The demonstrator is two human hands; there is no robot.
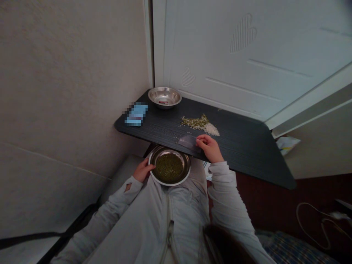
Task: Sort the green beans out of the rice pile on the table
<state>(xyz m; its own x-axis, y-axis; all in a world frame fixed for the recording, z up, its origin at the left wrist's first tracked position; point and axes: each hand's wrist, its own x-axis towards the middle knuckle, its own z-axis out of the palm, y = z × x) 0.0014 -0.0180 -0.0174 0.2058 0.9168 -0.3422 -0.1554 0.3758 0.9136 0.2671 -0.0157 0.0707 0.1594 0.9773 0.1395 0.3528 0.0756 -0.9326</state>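
A steel bowl (pixel 169 182) of small green beans (pixel 169 168), perhaps mung beans, rests on my lap under the table's near edge. My left hand (pixel 143 169) grips its left rim, thumb over the edge. Between the closed fingers of my right hand (pixel 210 147) is a thin, clear plastic sheet (pixel 189 142), lying low over the tabletop near its front edge. Just beyond it, a pile of green beans (pixel 202 121) mixed with white grains spreads on the table. White rice-like grains (pixel 211 128) are heaped at its right end, with a few strays around.
The dark table (pixel 247 146) stands against a white door (pixel 214 47). A second steel bowl (pixel 165 96) with a small reddish item inside sits at the back left, beside a blurred blue object (pixel 136 114). At lower right, a white cable (pixel 310 205) lies over the floor.
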